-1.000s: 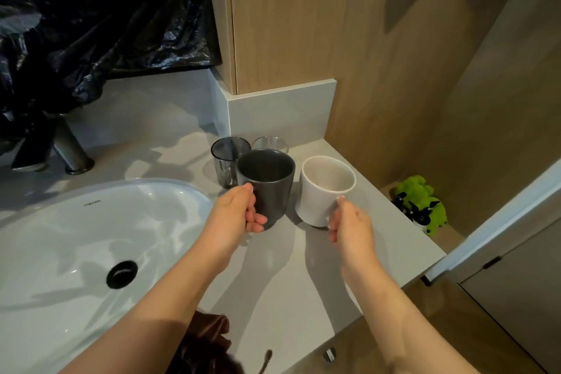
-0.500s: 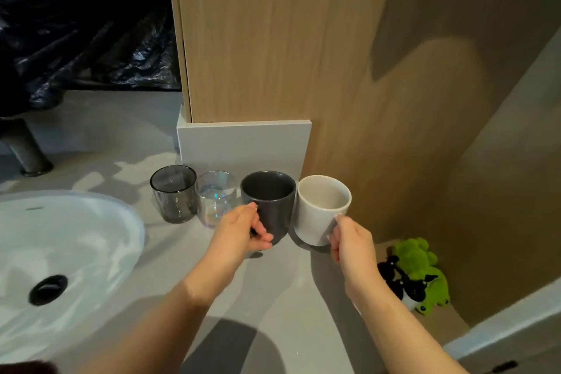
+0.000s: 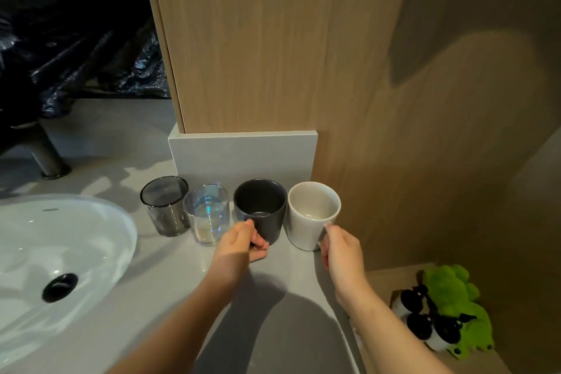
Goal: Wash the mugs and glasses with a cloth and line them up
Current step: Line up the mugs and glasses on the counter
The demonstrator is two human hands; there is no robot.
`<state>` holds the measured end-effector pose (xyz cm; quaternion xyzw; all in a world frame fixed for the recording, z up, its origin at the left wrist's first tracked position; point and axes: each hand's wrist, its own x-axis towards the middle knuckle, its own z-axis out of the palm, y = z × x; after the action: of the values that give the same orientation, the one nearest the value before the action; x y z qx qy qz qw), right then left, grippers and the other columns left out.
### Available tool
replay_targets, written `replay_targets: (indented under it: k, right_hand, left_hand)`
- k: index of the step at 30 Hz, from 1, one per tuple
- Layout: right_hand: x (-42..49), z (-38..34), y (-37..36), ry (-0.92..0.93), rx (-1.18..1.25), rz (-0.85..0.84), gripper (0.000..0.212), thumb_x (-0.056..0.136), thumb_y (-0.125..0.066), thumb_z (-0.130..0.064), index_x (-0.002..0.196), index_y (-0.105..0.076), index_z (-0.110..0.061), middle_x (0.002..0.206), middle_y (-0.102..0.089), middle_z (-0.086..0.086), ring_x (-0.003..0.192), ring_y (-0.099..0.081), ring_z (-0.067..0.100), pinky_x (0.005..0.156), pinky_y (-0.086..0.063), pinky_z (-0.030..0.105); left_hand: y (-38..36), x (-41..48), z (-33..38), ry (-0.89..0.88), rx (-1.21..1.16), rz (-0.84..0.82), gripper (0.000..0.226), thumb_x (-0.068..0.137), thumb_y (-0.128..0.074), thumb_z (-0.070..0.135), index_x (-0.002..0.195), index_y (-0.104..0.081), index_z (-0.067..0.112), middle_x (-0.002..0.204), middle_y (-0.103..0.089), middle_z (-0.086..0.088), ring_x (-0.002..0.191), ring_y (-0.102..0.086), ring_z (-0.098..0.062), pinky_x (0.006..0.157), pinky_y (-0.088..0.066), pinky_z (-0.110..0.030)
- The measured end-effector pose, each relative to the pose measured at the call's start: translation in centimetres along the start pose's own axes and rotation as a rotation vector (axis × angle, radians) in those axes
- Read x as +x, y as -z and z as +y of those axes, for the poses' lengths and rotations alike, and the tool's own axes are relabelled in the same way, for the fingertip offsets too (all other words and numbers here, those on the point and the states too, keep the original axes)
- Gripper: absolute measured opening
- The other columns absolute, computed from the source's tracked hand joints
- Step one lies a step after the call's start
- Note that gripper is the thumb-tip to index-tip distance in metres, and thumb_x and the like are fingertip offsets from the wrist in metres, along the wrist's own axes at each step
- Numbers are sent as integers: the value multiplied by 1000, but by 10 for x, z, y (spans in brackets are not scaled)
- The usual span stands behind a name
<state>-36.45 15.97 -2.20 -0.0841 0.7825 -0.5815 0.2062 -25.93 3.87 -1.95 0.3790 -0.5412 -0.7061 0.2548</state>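
Head view: smoky grey glass tumbler (image 3: 165, 211), clear iridescent glass (image 3: 207, 218), dark grey ceramic mug (image 3: 273, 223) and white ceramic mug (image 3: 303, 231) stand upright in a row on the grey countertop (image 3: 273, 297), right of the white sink (image 3: 60, 240). Left hand (image 3: 239, 247) grips the dark mug's near side, fingers curled; right hand (image 3: 341, 250) grips the white mug's near side.

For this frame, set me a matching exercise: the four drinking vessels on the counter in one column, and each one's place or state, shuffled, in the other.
Things
1. smoked glass
2. clear glass
3. dark grey mug
4. white mug

Places or states
A. held by the right hand
B. end of the row, nearest the sink
C. stands between a glass and a mug
D. held by the left hand

Pairs: 1-B; 2-C; 3-D; 4-A
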Motion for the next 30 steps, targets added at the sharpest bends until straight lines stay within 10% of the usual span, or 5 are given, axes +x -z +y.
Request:
replay_targets:
  k: [30]
  right_hand:
    - [36, -10, -28, 117, -96, -91, 47, 100, -36, -26, 54, -42, -15, 54, -46, 4, 63, -45, 22, 68, -36, 33]
  left_hand:
    - [-13, 14, 2, -110, 318, 121, 37, 103, -33, 25, 71, -51, 14, 77, -58, -9, 88, -60, -33, 90, -49, -52]
